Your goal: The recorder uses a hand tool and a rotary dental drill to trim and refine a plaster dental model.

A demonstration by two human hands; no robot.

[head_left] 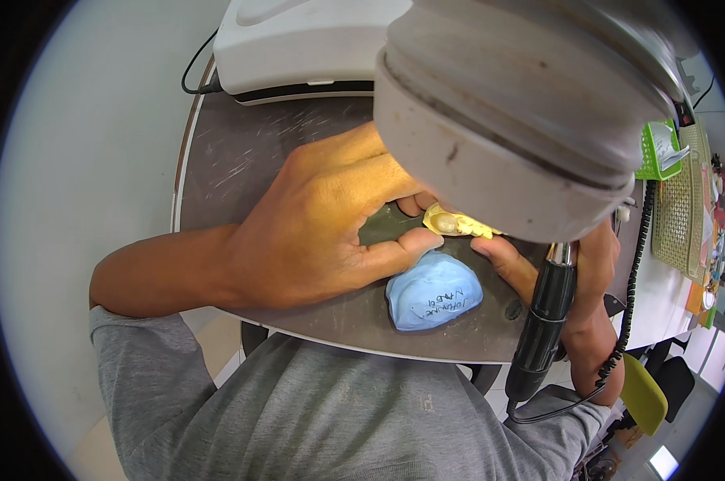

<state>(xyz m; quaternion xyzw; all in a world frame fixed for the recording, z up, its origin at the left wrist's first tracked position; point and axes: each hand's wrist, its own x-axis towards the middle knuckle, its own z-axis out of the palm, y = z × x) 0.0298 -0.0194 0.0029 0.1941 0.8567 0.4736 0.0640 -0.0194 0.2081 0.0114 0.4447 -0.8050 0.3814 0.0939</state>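
Yellow cast (pixel 458 225) sits in your left hand's (pixel 322 212) closed grip; your right hand's (pixel 591 276) grip wraps the handpiece (pixel 543 317), thumb near the cast. Brace hands together for light strokes.

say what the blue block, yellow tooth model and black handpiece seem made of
Blue block: probably plaster or dental stone; matte, chalky-looking, with dark handwriting.
Yellow tooth model: perhaps cast stone or resin; pale, with one tan tooth looking glossier.
Black handpiece: likely plastic or coated metal; smooth, with soft highlights. Its silver collar looks like metal, being shiny.
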